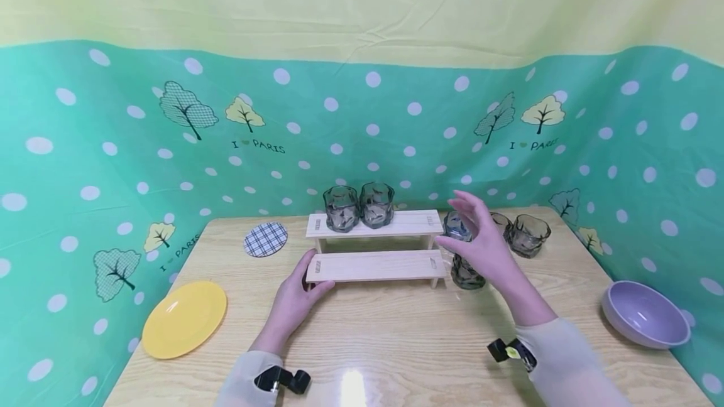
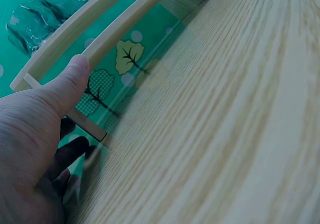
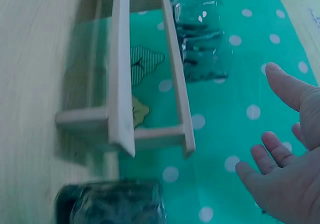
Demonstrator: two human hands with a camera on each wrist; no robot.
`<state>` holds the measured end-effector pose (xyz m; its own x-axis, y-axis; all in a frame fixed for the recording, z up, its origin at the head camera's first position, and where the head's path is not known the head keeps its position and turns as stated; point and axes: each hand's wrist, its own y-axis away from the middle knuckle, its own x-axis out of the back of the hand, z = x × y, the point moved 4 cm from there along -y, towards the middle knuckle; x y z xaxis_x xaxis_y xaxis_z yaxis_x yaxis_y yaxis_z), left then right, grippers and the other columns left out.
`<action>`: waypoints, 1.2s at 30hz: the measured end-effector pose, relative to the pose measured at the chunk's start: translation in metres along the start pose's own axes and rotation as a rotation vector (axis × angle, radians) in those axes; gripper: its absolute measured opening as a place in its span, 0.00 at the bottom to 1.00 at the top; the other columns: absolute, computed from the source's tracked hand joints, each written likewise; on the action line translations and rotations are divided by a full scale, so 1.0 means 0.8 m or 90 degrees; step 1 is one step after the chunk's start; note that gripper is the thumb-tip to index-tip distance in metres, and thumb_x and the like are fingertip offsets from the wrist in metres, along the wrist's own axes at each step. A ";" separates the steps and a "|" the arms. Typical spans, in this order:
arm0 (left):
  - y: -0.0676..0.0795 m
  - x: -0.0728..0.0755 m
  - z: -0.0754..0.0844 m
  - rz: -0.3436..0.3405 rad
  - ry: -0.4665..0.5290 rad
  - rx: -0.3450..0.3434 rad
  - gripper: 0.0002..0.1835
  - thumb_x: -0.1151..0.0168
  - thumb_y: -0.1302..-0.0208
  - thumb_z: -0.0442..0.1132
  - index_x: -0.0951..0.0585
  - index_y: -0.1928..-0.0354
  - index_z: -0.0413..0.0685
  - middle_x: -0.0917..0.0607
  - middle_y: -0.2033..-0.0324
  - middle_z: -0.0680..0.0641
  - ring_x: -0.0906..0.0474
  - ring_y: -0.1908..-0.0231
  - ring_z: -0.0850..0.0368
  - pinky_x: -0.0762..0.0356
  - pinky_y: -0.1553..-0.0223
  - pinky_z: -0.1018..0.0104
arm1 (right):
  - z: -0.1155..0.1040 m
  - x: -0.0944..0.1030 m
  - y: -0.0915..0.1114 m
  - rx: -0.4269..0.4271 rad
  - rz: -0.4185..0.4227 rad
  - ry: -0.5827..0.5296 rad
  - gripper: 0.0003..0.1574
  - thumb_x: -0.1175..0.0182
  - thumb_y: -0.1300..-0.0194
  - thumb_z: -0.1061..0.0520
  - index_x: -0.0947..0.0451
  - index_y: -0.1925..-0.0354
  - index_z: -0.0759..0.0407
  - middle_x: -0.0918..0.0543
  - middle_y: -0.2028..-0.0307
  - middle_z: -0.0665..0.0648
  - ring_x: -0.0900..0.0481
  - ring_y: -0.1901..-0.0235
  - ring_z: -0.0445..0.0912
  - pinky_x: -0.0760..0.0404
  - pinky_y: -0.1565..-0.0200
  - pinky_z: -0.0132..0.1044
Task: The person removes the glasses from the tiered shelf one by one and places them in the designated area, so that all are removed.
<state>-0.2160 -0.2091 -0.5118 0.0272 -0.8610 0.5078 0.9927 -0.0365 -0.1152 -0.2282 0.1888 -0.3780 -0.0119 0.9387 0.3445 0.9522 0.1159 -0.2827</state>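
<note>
A small two-step wooden rack (image 1: pixel 376 265) stands at the middle back of the table. My left hand (image 1: pixel 295 294) holds the left end of its lower step, with the thumb (image 2: pixel 75 78) on the front edge and the fingers at the side, partly hidden. Two smoky drinking glasses (image 1: pixel 377 206) sit side by side on the upper step, towards its left. Beside the rack's right end, my right hand (image 1: pixel 481 240) is raised with spread fingers and nothing in it. Near or beneath it on the table stand several more glasses, including a dark glass (image 1: pixel 468 274), partly covered by that hand.
At the left lie a yellow plate (image 1: pixel 185 320) and a checked round coaster (image 1: pixel 266 239). A purple bowl (image 1: pixel 645 314) stands at the right edge. An amber-tinted glass (image 1: pixel 529 235) is at the back right. Behind the table hangs a green dotted curtain (image 1: pixel 362 124).
</note>
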 end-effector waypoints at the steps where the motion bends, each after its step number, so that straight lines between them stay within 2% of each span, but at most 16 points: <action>1: 0.000 0.000 0.000 0.000 -0.001 -0.001 0.50 0.19 0.32 0.49 0.36 0.13 0.60 0.24 0.23 0.42 0.30 0.22 0.41 0.35 0.20 0.43 | -0.003 -0.004 -0.004 0.005 -0.006 -0.005 0.66 0.17 0.36 0.55 0.45 0.13 0.46 0.32 0.21 0.59 0.39 0.18 0.60 0.42 0.17 0.57; 8: 0.000 0.000 -0.001 0.006 -0.004 -0.003 0.50 0.20 0.32 0.50 0.36 0.13 0.60 0.24 0.22 0.43 0.31 0.22 0.42 0.34 0.20 0.44 | -0.015 -0.037 -0.029 0.002 -0.037 -0.022 0.67 0.16 0.38 0.53 0.44 0.13 0.42 0.32 0.20 0.58 0.38 0.18 0.59 0.42 0.17 0.55; 15: 0.001 0.000 0.000 0.003 -0.003 -0.002 0.50 0.19 0.32 0.49 0.36 0.13 0.59 0.24 0.22 0.42 0.31 0.22 0.42 0.35 0.20 0.44 | -0.022 -0.068 -0.049 -0.001 -0.063 -0.044 0.67 0.15 0.39 0.55 0.43 0.13 0.41 0.34 0.20 0.59 0.38 0.18 0.61 0.36 0.19 0.58; 22: 0.001 -0.001 0.001 0.002 -0.002 0.005 0.49 0.19 0.32 0.48 0.36 0.14 0.60 0.24 0.22 0.43 0.31 0.21 0.42 0.35 0.20 0.45 | -0.027 -0.088 -0.066 -0.013 -0.071 -0.032 0.68 0.16 0.37 0.54 0.45 0.12 0.42 0.35 0.18 0.57 0.38 0.18 0.57 0.40 0.17 0.55; 28: 0.001 -0.001 0.002 0.002 0.004 0.006 0.49 0.19 0.32 0.46 0.35 0.14 0.60 0.23 0.23 0.43 0.30 0.22 0.42 0.35 0.20 0.45 | -0.024 -0.106 -0.079 -0.014 -0.075 -0.036 0.70 0.16 0.37 0.55 0.48 0.11 0.47 0.36 0.18 0.60 0.38 0.19 0.59 0.39 0.18 0.55; 36: 0.002 0.000 0.005 0.004 -0.004 0.005 0.50 0.19 0.32 0.46 0.36 0.14 0.58 0.23 0.23 0.42 0.30 0.22 0.41 0.34 0.20 0.44 | -0.011 -0.124 -0.094 -0.015 -0.067 -0.031 0.71 0.16 0.37 0.56 0.49 0.11 0.47 0.36 0.18 0.62 0.38 0.19 0.63 0.37 0.18 0.56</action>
<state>-0.2140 -0.2070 -0.5086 0.0343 -0.8578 0.5129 0.9934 -0.0268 -0.1112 -0.2958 0.0844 -0.3829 -0.1266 0.9363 0.3277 0.9518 0.2076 -0.2257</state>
